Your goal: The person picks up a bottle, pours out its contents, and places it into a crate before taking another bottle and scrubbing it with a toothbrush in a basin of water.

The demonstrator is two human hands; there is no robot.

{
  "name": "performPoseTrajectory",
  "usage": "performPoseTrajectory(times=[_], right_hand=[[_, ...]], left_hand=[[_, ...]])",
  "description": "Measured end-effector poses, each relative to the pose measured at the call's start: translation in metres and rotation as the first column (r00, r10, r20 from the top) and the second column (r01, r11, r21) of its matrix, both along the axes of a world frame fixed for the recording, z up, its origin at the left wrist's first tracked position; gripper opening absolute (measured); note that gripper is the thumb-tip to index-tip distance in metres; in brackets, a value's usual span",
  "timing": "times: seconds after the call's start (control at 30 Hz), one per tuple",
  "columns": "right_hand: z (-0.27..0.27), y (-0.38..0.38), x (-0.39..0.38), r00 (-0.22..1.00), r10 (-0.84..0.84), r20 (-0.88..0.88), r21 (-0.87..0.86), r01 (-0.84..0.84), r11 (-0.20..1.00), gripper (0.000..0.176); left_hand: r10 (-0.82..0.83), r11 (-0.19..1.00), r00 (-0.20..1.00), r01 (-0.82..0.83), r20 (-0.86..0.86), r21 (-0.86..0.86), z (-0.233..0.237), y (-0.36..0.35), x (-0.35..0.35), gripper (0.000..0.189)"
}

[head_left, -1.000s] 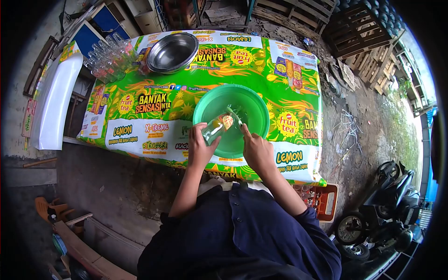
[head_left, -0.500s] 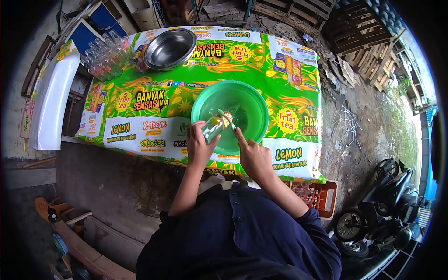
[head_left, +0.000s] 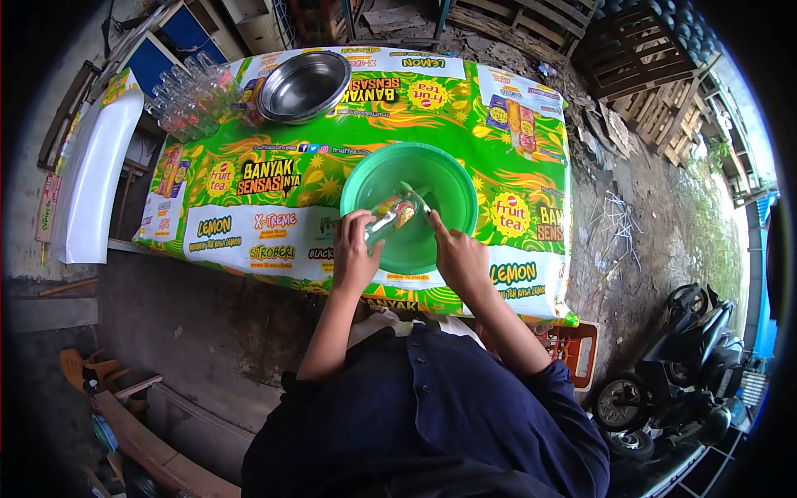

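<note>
Over the near half of a green basin [head_left: 463, 187], my left hand [head_left: 357, 253] is wrapped round the base end of a clear glass bottle [head_left: 397, 215]. The bottle lies tilted, with a red and yellow label on its side. From the right, my right hand [head_left: 459, 256] grips a slim pale tool [head_left: 415, 195] with its index finger stretched along it. The tool's tip points up and left, beside the bottle's label. What kind of tool it is I cannot tell.
Several clear bottles [head_left: 189, 100] stand at the table's back left, next to a steel bowl [head_left: 304, 87]. A printed green cover [head_left: 315, 184] lies over the table. Below its right edge is an orange crate [head_left: 584, 357]; a motorbike [head_left: 664, 382] is parked beyond.
The bottle has turned and tipped lower into the basin. My right hand has shifted slightly right, and the tool now angles up and left from it.
</note>
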State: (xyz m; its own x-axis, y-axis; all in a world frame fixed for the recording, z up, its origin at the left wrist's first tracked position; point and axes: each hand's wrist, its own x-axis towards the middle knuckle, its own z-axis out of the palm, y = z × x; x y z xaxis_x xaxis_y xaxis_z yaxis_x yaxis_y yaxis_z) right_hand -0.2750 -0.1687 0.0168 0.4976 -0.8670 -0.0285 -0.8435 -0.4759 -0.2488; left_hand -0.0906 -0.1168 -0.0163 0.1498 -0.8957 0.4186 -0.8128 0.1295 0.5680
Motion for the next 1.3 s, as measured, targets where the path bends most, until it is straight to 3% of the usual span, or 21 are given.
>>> performPoseTrajectory(times=[0.1,0.2,0.33,0.43,0.57,0.77,0.93,0.97,1.03,1.23,1.27,1.3], right_hand=[[-0.017,-0.028,-0.004,0.992,-0.093,-0.089,-0.036,0.09,0.995,0.052],[-0.014,-0.02,-0.002,0.995,-0.079,-0.06,-0.009,0.078,0.997,0.046],[0.019,0.014,0.005,0.998,-0.014,0.059,0.039,0.012,0.999,0.039],[0.013,0.015,0.002,0.996,-0.014,0.083,0.005,0.014,1.0,0.038],[-0.02,-0.019,-0.006,0.991,-0.109,-0.075,-0.018,0.108,0.994,0.038],[0.018,0.015,0.002,0.993,0.004,0.114,0.049,-0.01,0.999,0.041],[-0.004,0.005,-0.002,0.998,-0.039,0.042,0.005,0.039,0.999,0.04],[-0.009,-0.007,-0.004,0.998,-0.023,-0.064,-0.009,0.022,1.0,0.054],[-0.013,-0.021,-0.004,0.993,-0.1,-0.058,0.021,0.101,0.995,0.039],[0.023,0.024,-0.004,0.996,0.028,0.08,0.034,-0.031,0.999,0.043],[0.028,0.027,-0.005,0.997,0.062,0.045,0.067,-0.065,0.996,0.053],[0.021,0.025,-0.006,0.999,0.033,0.039,0.041,-0.035,0.999,0.05]], left_hand=[[-0.019,0.999,1.0,0.019,0.011,-0.038,0.01,0.003,-0.003,0.05],[0.066,0.989,0.977,-0.091,-0.202,-0.118,0.005,0.006,-0.006,0.052],[0.133,0.987,0.977,-0.114,-0.165,0.117,-0.004,0.01,-0.002,0.051],[0.06,0.997,0.99,-0.065,-0.124,-0.044,-0.006,0.009,0.002,0.052],[0.029,0.999,0.997,-0.031,-0.074,-0.023,0.005,0.01,0.0,0.051],[0.034,0.999,0.995,-0.033,-0.092,0.01,0.0,0.009,0.0,0.048],[-0.023,1.0,0.999,0.023,-0.034,0.01,0.004,0.01,-0.004,0.047],[0.006,1.0,0.999,-0.005,-0.048,0.018,0.008,0.011,-0.007,0.047],[0.062,0.998,0.995,-0.06,-0.074,0.036,0.014,0.013,-0.011,0.046],[-0.031,1.0,0.997,0.031,-0.068,-0.007,-0.004,0.011,-0.005,0.051],[-0.034,0.999,0.998,0.033,-0.05,-0.013,-0.004,0.01,-0.006,0.051],[-0.023,1.0,0.998,0.022,-0.061,-0.007,0.0,0.01,-0.007,0.051]])
